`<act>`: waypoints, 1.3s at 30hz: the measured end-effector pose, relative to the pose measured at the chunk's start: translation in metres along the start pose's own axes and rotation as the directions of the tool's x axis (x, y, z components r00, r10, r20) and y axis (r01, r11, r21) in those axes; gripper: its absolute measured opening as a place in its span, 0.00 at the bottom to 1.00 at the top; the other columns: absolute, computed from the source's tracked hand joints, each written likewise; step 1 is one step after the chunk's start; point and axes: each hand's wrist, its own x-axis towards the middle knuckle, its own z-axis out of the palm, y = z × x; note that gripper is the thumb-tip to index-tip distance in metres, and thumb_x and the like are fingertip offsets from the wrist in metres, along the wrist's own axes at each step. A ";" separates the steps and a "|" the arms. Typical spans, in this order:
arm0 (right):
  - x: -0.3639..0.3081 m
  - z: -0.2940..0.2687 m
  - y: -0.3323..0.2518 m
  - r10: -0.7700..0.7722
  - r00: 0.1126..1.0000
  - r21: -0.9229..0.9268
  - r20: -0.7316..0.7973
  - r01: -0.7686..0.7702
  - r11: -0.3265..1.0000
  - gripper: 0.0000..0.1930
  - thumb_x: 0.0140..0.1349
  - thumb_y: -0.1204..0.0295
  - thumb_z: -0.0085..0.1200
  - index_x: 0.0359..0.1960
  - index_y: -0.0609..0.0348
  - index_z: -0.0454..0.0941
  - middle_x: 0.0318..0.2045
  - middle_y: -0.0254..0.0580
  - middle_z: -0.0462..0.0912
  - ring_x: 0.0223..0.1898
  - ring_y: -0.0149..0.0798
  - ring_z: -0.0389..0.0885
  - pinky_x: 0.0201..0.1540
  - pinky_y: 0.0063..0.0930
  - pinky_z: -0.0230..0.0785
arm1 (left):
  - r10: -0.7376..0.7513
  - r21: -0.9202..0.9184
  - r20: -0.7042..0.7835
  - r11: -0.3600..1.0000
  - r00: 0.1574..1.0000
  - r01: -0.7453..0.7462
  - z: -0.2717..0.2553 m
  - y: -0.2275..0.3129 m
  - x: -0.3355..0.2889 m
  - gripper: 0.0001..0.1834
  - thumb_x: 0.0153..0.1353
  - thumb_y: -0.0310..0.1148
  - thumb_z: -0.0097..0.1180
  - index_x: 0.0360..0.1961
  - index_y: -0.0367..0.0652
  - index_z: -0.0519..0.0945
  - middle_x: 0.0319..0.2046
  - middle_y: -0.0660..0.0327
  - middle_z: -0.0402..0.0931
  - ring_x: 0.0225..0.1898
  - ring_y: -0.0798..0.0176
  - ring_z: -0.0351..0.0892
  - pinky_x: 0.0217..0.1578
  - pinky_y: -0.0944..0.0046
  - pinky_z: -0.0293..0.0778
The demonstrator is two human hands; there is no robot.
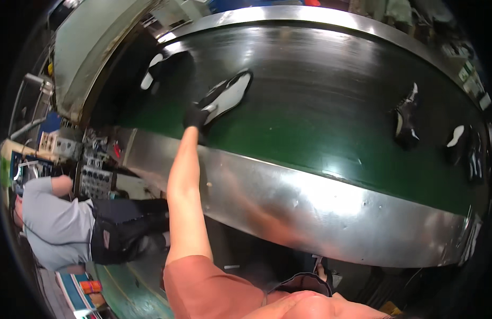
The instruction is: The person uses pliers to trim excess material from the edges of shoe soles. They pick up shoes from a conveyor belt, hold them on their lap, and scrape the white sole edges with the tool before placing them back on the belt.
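Observation:
My left arm stretches out over a dark and green conveyor belt point(288, 135). The black-gloved left hand point(195, 115) is closed round the near end of a black shoe point(228, 98), whose white sole faces up. Farther left on the belt lie other black shoes point(174, 65), one showing a white sole. A small patch of bare skin point(321, 271) below the metal edge may be my right hand; its fingers are too small and partly hidden to read.
A shiny metal ledge point(315, 199) runs along the belt's near side. Toward the right end, a dark shoe point(407, 118) and more shoes point(475, 154) lie on the belt. A large pale machine housing point(91, 50) stands at the left. Another person point(60, 223) in grey bends nearby.

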 end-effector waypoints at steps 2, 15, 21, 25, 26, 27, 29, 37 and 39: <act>0.007 0.003 0.011 -0.020 1.000 0.021 0.006 0.020 1.000 0.30 0.68 0.47 0.40 0.49 0.66 0.76 0.46 0.47 0.80 0.52 0.40 0.74 0.56 0.31 0.63 | -0.035 0.188 -0.041 0.981 0.999 0.042 0.012 0.014 -0.042 0.46 0.41 0.63 0.64 0.52 0.36 0.73 0.46 0.43 0.77 0.47 0.40 0.77 0.48 0.49 0.74; -0.004 0.022 0.058 -0.112 0.993 0.244 0.035 0.100 0.965 0.42 0.61 0.33 0.36 0.48 0.68 0.73 0.23 0.53 0.81 0.17 0.46 0.79 0.21 0.35 0.75 | 0.042 -0.826 0.561 0.095 0.827 0.556 -0.054 0.054 -0.184 0.27 0.54 0.43 0.61 0.53 0.42 0.73 0.41 0.57 0.77 0.44 0.57 0.77 0.43 0.51 0.75; -0.075 0.044 0.063 -0.196 0.967 0.237 -0.165 0.232 0.944 0.42 0.60 0.31 0.35 0.30 0.67 0.77 0.19 0.52 0.80 0.18 0.43 0.79 0.25 0.32 0.75 | 0.228 -0.942 0.227 -0.196 0.947 0.273 -0.065 -0.087 -0.358 0.24 0.56 0.31 0.57 0.55 0.37 0.72 0.48 0.57 0.75 0.47 0.57 0.77 0.49 0.58 0.76; -0.152 0.053 0.058 -0.337 0.912 0.230 -0.233 0.389 0.892 0.39 0.62 0.34 0.35 0.35 0.67 0.76 0.21 0.50 0.80 0.20 0.40 0.79 0.27 0.30 0.74 | 0.543 -0.963 0.064 0.253 0.837 -0.090 -0.121 -0.058 -0.440 0.31 0.44 0.27 0.64 0.54 0.40 0.74 0.52 0.55 0.73 0.55 0.56 0.72 0.58 0.58 0.68; -0.160 0.049 0.058 -0.381 0.898 0.219 -0.221 0.426 0.878 0.37 0.64 0.36 0.35 0.37 0.65 0.76 0.22 0.49 0.80 0.20 0.40 0.79 0.27 0.29 0.73 | 0.662 -0.920 0.108 0.350 0.742 -0.178 -0.130 -0.029 -0.475 0.31 0.43 0.27 0.66 0.53 0.40 0.75 0.53 0.55 0.72 0.56 0.56 0.72 0.58 0.59 0.67; -0.163 0.046 0.059 -0.446 0.882 0.241 -0.152 0.471 0.849 0.32 0.68 0.41 0.34 0.38 0.62 0.76 0.23 0.45 0.80 0.23 0.36 0.79 0.31 0.27 0.73 | 0.683 -0.907 0.124 0.372 0.720 -0.197 -0.119 -0.028 -0.498 0.30 0.43 0.26 0.67 0.52 0.39 0.76 0.53 0.55 0.72 0.56 0.56 0.72 0.57 0.60 0.67; -0.183 0.044 0.044 -0.435 0.891 0.180 -0.128 0.452 0.873 0.31 0.69 0.43 0.34 0.37 0.61 0.76 0.23 0.43 0.80 0.25 0.34 0.79 0.32 0.26 0.72 | 0.652 -0.920 0.186 0.378 0.735 -0.103 -0.098 -0.012 -0.532 0.26 0.48 0.27 0.67 0.51 0.38 0.77 0.55 0.53 0.71 0.58 0.56 0.69 0.59 0.59 0.65; -0.267 0.064 0.032 -0.587 0.809 0.102 0.015 0.583 0.806 0.25 0.71 0.51 0.37 0.34 0.62 0.76 0.23 0.41 0.82 0.27 0.33 0.80 0.34 0.26 0.72 | 0.749 -0.905 0.337 0.425 0.571 -0.024 -0.051 0.046 -0.528 0.27 0.67 0.53 0.44 0.40 0.36 0.79 0.40 0.55 0.79 0.44 0.60 0.77 0.48 0.60 0.72; -0.260 0.070 0.042 -0.637 0.764 0.040 0.104 0.637 0.770 0.23 0.72 0.54 0.38 0.35 0.63 0.77 0.27 0.34 0.80 0.31 0.28 0.76 0.38 0.24 0.70 | 0.710 -0.896 0.437 0.285 0.552 0.341 -0.042 0.051 -0.530 0.26 0.69 0.53 0.42 0.37 0.39 0.79 0.37 0.57 0.80 0.40 0.61 0.78 0.46 0.61 0.73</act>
